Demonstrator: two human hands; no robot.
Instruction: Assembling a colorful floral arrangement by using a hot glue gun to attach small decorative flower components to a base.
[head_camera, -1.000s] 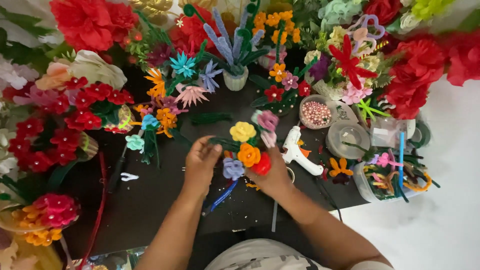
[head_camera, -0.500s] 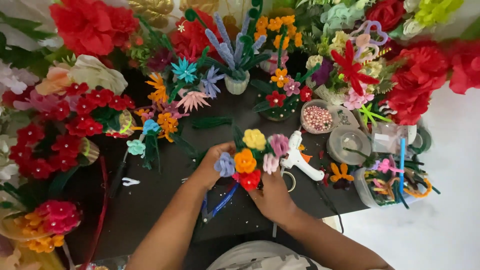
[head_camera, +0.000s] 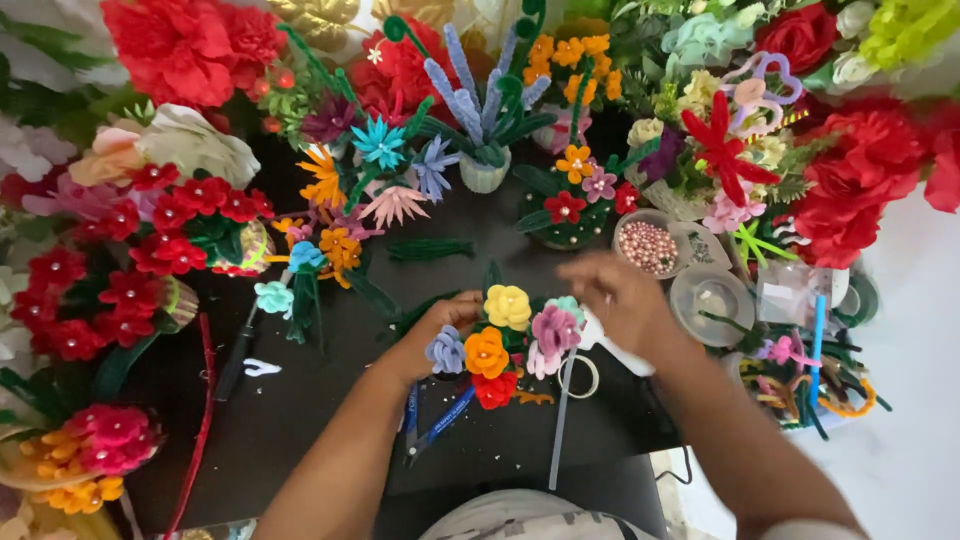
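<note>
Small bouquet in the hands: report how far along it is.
Done: the small bouquet already carries yellow, orange, red, pink, lilac and pale green blooms, bunched together. In hand: the left hand grips it from the side, while the right hand is blurred beside the pink bloom. Left: a bowl of pink beads and loose pipe cleaners sit unused nearby.

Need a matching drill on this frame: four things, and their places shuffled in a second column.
Things
1. small bouquet
2. bowl of pink beads
3. blue-handled pliers
4. clear round tub

Places
A. on the dark table, below the left hand
B. beyond the right hand, by the red-flower pot
C. held up by the left hand
D. right of the right hand

Pairs: 1-C, 2-B, 3-A, 4-D
</note>
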